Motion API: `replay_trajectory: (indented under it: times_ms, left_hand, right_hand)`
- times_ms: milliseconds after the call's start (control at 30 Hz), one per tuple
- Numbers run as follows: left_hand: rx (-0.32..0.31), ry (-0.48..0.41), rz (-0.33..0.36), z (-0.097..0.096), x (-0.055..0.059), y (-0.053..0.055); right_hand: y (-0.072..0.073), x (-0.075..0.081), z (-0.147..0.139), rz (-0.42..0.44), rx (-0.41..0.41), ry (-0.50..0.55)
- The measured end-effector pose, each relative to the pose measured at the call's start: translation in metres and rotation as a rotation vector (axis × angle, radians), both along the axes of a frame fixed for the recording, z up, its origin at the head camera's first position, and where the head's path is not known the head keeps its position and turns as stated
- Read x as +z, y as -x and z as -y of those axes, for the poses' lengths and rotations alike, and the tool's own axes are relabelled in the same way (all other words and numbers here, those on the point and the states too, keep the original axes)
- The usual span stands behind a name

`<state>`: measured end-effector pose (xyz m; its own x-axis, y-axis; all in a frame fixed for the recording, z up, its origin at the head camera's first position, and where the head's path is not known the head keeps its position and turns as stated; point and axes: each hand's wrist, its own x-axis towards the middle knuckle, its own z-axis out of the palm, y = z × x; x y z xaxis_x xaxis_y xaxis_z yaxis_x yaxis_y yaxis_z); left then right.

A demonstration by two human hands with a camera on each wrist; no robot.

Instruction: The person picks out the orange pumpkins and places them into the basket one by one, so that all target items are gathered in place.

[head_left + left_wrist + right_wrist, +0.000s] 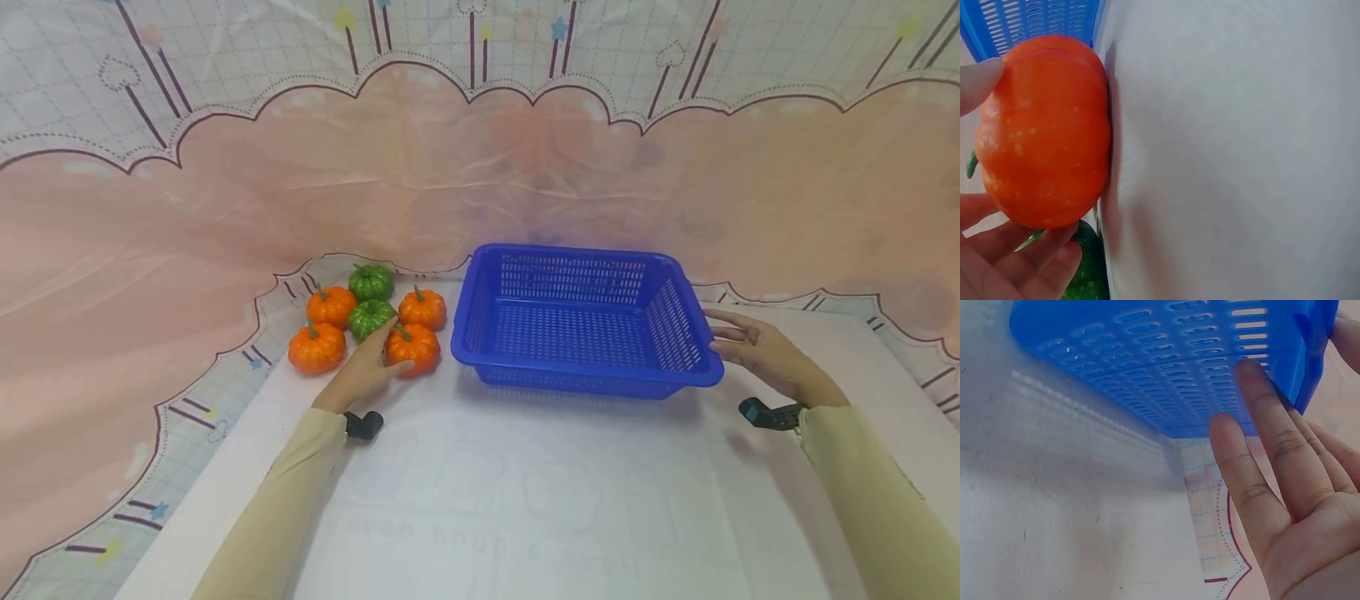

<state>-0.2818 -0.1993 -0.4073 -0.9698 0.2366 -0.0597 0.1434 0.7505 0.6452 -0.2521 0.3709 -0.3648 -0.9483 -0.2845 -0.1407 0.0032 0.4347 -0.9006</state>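
Observation:
My left hand (367,369) spans a small orange pumpkin (422,350) with a green stem, thumb on one side and fingers on the other. In the left wrist view, the thumb and fingers meet the sides of this pumpkin (1047,134), which sits on the white surface. Close beside it are two green pumpkins (371,282) and several more orange ones (316,348). My right hand (765,354) is at the right end of a blue plastic basket (585,369). In the right wrist view, its fingers (1279,437) extend nearly straight along the basket's slotted outer wall.
The basket stands upright to the right of the pumpkins, and its slotted floor shows bare. A white cloth (487,500) covers the table. Behind and to the left hangs a pink and white patterned curtain (450,167).

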Motion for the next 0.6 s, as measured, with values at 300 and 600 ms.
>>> replay_trajectory:
  times_ms: [300, 600]
  left_hand:
    - [-0.002, 0.016, 0.01, 0.0011, -0.0026, 0.0034]
    - [-0.007, 0.015, 0.032, -0.0002, -0.0029, 0.0048]
  right_hand:
    - [0.0005, 0.0004, 0.0011, 0.013, -0.012, 0.0]
    - [0.0009, 0.0007, 0.001, -0.007, -0.009, -0.051]
